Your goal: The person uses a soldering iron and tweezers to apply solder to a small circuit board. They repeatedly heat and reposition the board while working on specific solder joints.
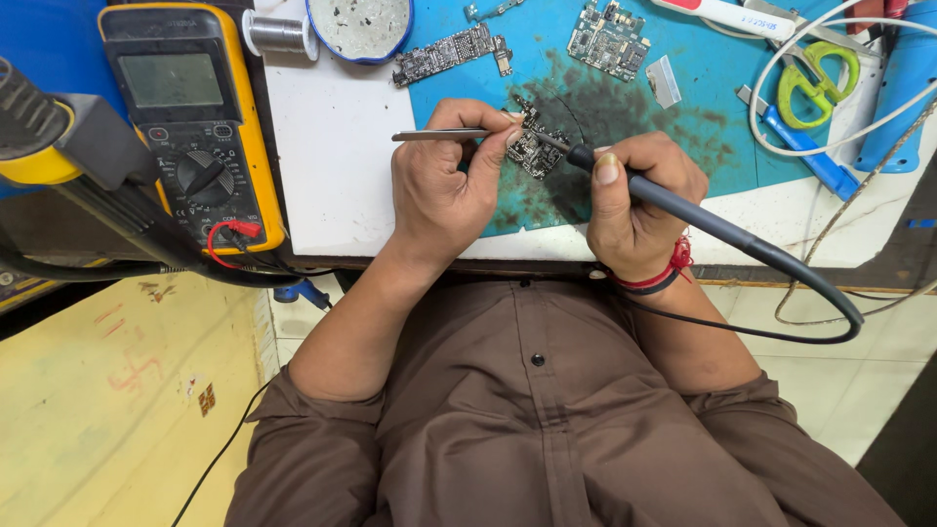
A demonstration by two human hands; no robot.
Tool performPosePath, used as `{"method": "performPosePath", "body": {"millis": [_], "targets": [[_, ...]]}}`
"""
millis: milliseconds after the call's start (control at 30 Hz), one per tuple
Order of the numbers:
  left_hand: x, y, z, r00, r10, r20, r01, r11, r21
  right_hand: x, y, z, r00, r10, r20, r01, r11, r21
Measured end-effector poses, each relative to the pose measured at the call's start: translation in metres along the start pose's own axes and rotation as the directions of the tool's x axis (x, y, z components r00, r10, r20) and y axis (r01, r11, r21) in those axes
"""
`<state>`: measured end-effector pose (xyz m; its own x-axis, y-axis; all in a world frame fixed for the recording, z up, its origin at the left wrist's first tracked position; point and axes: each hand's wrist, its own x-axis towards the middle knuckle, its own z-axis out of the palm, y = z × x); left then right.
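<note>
Lying between both hands, circuit board (532, 148); left hand (444, 185) grips tweezers (439, 135), right hand (634, 200) soldering iron (683, 210)

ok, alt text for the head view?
Seen from above, a person's left hand holds tweezers and the right hand a soldering iron, both on a small circuit board on a teal mat; a yellow multimeter sits left.

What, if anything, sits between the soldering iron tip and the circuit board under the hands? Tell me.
Nothing visible does. The right hand holds the soldering iron with its tip down at the small circuit board on the teal mat. The left hand brings tweezers in from the other side.
</note>
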<state>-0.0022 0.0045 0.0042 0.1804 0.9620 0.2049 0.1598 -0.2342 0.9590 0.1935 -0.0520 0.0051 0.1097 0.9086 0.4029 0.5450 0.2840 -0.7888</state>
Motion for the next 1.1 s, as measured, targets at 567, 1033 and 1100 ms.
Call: {"method": "performPosePath", "body": {"millis": [567,1033,1100], "targets": [[0.0008,0.0001,-0.0006,1.000,0.001,-0.002,-0.001,1.000,0.018,0.0006,-0.0017,0.0006,1.000,-0.020,0.008,0.020,1.000,-0.001],[-0.0003,-0.0005,-0.0005,1.000,0.003,0.002,-0.003,1.000,0.006,0.0023,-0.0028,-0.0015,0.999,-0.042,0.019,0.042,0.999,-0.019],[0.0000,-0.0010,0.0000,1.000,0.002,0.003,-0.002,1.000,0.008,0.0021,-0.0032,-0.0011,0.999,-0.028,0.019,0.028,0.999,-0.021]]}}
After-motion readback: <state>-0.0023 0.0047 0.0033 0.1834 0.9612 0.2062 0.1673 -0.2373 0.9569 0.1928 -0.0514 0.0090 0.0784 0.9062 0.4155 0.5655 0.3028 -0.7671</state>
